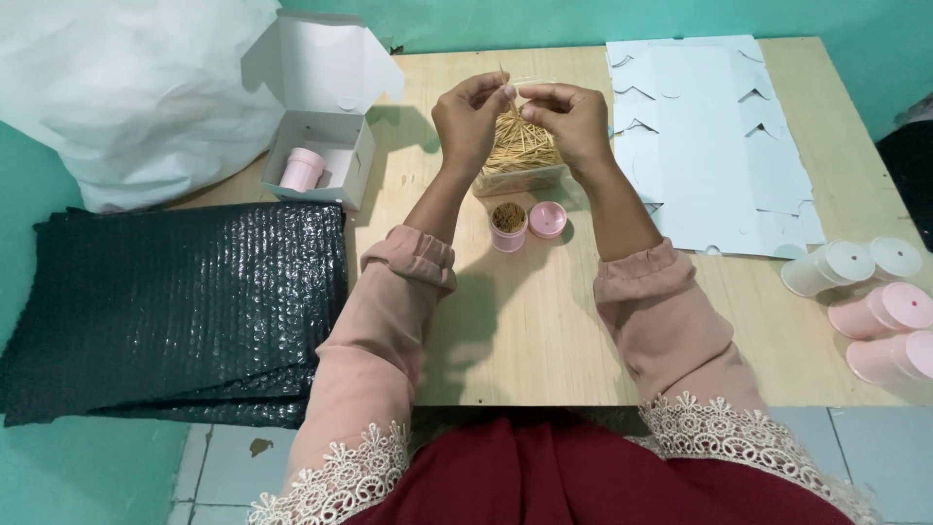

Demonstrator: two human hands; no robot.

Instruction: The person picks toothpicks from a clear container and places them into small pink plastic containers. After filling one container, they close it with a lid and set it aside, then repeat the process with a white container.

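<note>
My left hand and my right hand meet above a clear plastic tub heaped with wooden toothpicks. Both pinch a small bundle of toothpicks between their fingertips. In front of the tub stands a small pink jar, filled with toothpicks and uncovered. Its pink round lid lies right beside it on the wooden table.
A white cardboard box with its flap up holds a pink jar at the left. Flat white box blanks lie at the right. Several white and pink jars lie at the right edge. Black bubble wrap is stacked at the left.
</note>
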